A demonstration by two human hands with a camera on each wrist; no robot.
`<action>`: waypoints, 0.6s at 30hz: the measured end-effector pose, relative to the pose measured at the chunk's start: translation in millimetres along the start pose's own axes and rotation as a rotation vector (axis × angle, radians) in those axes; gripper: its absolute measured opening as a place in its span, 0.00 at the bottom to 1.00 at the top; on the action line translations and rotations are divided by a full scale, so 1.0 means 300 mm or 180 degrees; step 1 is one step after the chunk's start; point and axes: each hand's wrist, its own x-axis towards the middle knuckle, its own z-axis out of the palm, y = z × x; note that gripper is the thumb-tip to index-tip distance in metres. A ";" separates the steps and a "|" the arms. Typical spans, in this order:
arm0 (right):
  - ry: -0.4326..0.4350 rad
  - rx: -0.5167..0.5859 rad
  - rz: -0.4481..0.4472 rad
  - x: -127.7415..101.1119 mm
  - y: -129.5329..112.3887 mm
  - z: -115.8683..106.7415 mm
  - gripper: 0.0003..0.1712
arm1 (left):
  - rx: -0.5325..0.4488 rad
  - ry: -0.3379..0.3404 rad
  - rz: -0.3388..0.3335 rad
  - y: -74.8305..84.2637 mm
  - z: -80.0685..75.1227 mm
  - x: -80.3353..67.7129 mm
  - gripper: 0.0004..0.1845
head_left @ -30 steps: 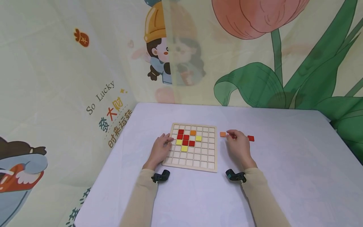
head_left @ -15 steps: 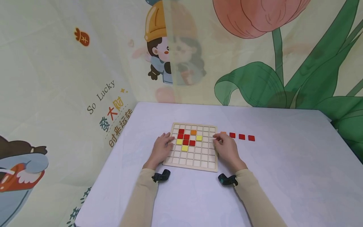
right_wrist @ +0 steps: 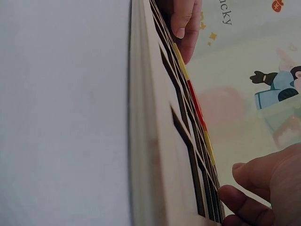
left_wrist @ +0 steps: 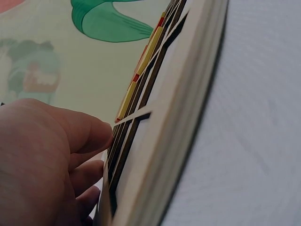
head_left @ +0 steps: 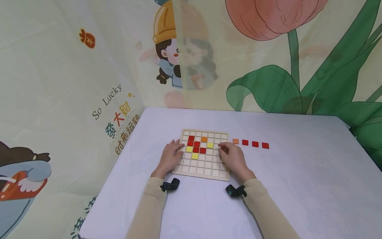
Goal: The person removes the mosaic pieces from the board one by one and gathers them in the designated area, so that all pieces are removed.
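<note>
A square wooden grid board lies on the table with red, yellow and orange tiles in its cells. The left hand rests at the board's left edge, its fingertips on the frame. In the left wrist view the left hand's fingers are bent loosely beside the board's rim. The right hand is over the board's right side, with thumb and index finger close together to the right of a yellow tile. In the right wrist view those fingertips stand slightly apart; I cannot tell whether a tile is between them.
Right of the board, an orange tile and three red tiles, the rightmost a red tile, lie in a row on the white-covered table. Printed fabric hangs behind the table and at its left.
The right hand has moved left from the row of loose tiles to over the board's right side, uncovering the tiles beneath it. The left hand stays at the board's left edge.
</note>
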 end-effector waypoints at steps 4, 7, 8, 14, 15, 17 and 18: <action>-0.0052 -0.0057 -0.0074 0.008 -0.008 0.011 0.15 | -0.0002 0.0013 0.0006 -0.004 -0.003 0.003 0.19; -0.0100 -0.0141 -0.0183 0.015 -0.014 0.020 0.16 | -0.0041 0.0038 0.0019 -0.005 -0.003 0.002 0.18; -0.0110 -0.0171 -0.0218 0.017 -0.015 0.022 0.16 | -0.0055 0.0043 0.0020 -0.006 -0.002 0.002 0.18; -0.0053 -0.0209 -0.0227 0.024 -0.017 0.032 0.16 | -0.0087 0.0048 0.0038 -0.004 0.005 -0.004 0.18; -0.0034 -0.0199 -0.0223 0.025 -0.017 0.034 0.16 | -0.0074 0.0048 0.0036 -0.004 0.005 -0.004 0.18; -0.0019 -0.0187 -0.0220 0.028 -0.016 0.039 0.17 | -0.0061 0.0049 0.0020 -0.003 0.003 -0.007 0.18; -0.0015 -0.0190 -0.0224 0.029 -0.016 0.043 0.17 | -0.0061 0.0050 0.0008 -0.003 0.002 -0.008 0.18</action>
